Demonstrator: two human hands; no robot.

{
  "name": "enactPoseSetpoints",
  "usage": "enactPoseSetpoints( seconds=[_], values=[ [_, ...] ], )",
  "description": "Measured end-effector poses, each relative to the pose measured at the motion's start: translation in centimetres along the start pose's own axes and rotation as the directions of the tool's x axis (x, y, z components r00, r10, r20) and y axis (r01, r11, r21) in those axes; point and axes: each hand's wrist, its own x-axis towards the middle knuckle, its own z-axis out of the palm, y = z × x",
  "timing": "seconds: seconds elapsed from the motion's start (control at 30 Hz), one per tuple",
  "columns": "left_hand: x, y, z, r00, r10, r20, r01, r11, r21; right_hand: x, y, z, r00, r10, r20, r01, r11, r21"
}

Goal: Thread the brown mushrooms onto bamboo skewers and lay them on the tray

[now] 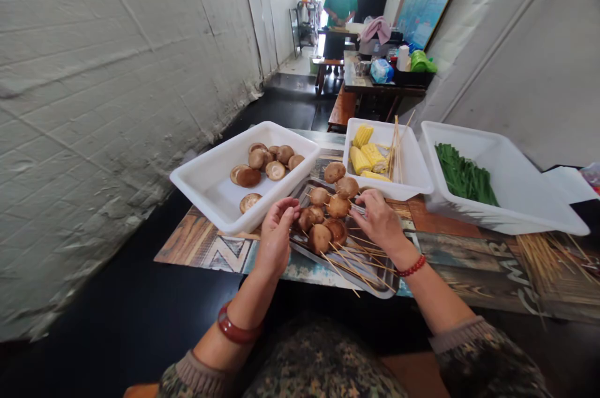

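Note:
Brown mushrooms (319, 238) threaded on thin wooden skewers (360, 270) lie piled on a metal tray (385, 288), their sticks pointing toward me and to the right. At the pile's upper right, my right hand (380, 223) has its thumb and fingers closed at a mushroom skewer (347, 187); the exact grip is partly hidden. My left hand (275, 237) hovers beside the tray's left edge, fingers loosely curled, with nothing visible in them. Loose mushrooms (248, 177) sit in a white tub (201, 189) beyond my left hand.
Behind the tray, a second white tub (417, 182) holds corn pieces (374, 157) and skewers. Green leafy vegetables (464, 173) fill part of another tub (525, 167). Bare sticks (546, 260) lie at right on the patterned table (450, 263). A person in green (340, 1) stands far back.

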Motion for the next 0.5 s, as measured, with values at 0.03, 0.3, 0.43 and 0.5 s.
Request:
enactPoseSetpoints(
  seconds=[0.03, 0.3, 0.43, 0.5],
  values=[
    [-0.2, -0.1, -0.2, 1.000, -0.007, 0.001, 0.007, 1.000, 0.009, 0.0, 0.0, -0.1, 1.000, -0.006, 0.005, 0.006, 1.000, -0.001],
    [-2.3, -0.3, -1.4, 0.994, -0.073, 0.079, 0.061, 0.987, 0.148, 0.3, 0.3, -0.7, 0.992, -0.098, 0.074, 0.094, 0.994, 0.055],
    [-3.1, -0.4, -1.7, 0.988, -0.102, 0.117, 0.075, 0.973, 0.218, 0.7, 1.2, -0.8, 0.978, -0.152, 0.142, 0.143, 0.987, 0.076],
    [-3.3, -0.5, -1.7, 0.984, -0.107, 0.140, 0.070, 0.966, 0.251, 0.9, 1.6, -0.8, 0.972, -0.167, 0.166, 0.156, 0.985, 0.078]
  ],
)
